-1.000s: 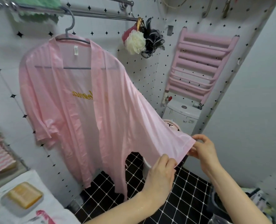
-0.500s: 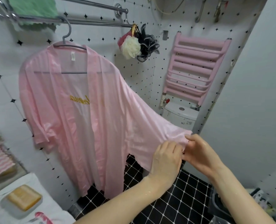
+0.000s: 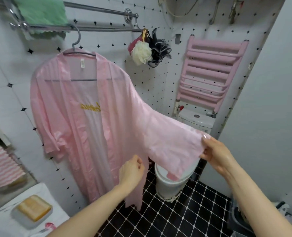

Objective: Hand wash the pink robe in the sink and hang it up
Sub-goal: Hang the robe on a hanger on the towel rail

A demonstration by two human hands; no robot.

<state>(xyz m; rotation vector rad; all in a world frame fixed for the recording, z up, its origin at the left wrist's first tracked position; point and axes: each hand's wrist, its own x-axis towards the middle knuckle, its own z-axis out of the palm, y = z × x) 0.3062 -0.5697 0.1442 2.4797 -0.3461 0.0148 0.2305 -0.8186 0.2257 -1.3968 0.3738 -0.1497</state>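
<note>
The pink robe (image 3: 83, 127) with gold lettering hangs on a grey hanger (image 3: 76, 41) hooked over a chrome towel rail (image 3: 99, 29). My right hand (image 3: 215, 153) pinches the cuff of the robe's right sleeve and holds it stretched out to the right. My left hand (image 3: 131, 171) grips the robe's front edge low down, near the toilet, fingers curled round the fabric. The sink is out of sight.
A green towel (image 3: 41, 12) lies over the rail, with bath puffs (image 3: 147, 50) at its right end. A pink radiator (image 3: 210, 72) hangs above a white toilet (image 3: 172, 182). A soap bar (image 3: 34, 207) sits in a dish on the white counter at bottom left. The floor has black tiles.
My left hand has left the sleeve cuff and moved down-left to the robe's front edge. My right hand has kept the cuff and drawn the sleeve out further right.
</note>
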